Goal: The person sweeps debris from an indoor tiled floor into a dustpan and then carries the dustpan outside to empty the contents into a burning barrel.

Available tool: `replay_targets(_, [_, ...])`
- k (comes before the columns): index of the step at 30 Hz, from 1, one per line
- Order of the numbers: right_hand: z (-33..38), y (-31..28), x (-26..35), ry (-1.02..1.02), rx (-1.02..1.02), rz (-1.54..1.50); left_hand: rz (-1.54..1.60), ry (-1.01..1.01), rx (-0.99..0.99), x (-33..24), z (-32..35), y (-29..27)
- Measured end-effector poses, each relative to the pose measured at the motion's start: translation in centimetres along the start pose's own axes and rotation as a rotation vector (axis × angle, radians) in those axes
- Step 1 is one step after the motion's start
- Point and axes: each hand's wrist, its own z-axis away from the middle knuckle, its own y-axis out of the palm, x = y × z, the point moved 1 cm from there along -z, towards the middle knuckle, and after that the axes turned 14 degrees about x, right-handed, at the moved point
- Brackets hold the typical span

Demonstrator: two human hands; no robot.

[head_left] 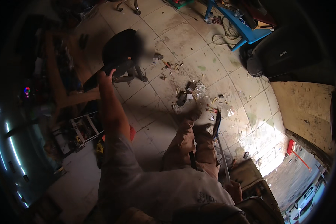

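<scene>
Pale-handled broom point(222, 155) in use position; clock taken from the person's body, 12 straight ahead.

Right hand point(235, 191), near 4 o'clock beside the hip: closed round the top of the handle, finger detail lost in shade. Handle slopes away to dark bristles point(217, 121), at 1 o'clock just beside the foot; contact with the floor not resolvable.

Left hand point(110, 74), at 11 o'clock, arm fully extended: on a black chair point(119, 48), thumb raised. Remaining fingers hidden; I cannot tell whether it grips or merely rests.

Litter point(190, 91) at 12 o'clock, just beyond the feet: dark scraps, pale bits, loosely heaped, with smaller pieces scattered further out over stained floor tiles point(183, 44).

Surroundings: blue table point(246, 33) at 1 o'clock, loaded, cable coiled beneath; plywood panel point(304, 108) at 2; red long-handled tool point(290, 147) between 2 and 3, past a sunlit patch.
</scene>
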Motion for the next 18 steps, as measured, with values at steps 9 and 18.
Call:
replay_targets(9, [-3.9,0.1,5.5,-0.135,0.056,0.217,0.044,-0.227,0.597,-3.8,-1.1,-2.6])
replay_targets(18, [-13.0,4.9,16.6,-0.49,0.319,0.262,-1.57,0.211,0.745,6.5,7.7,-18.5])
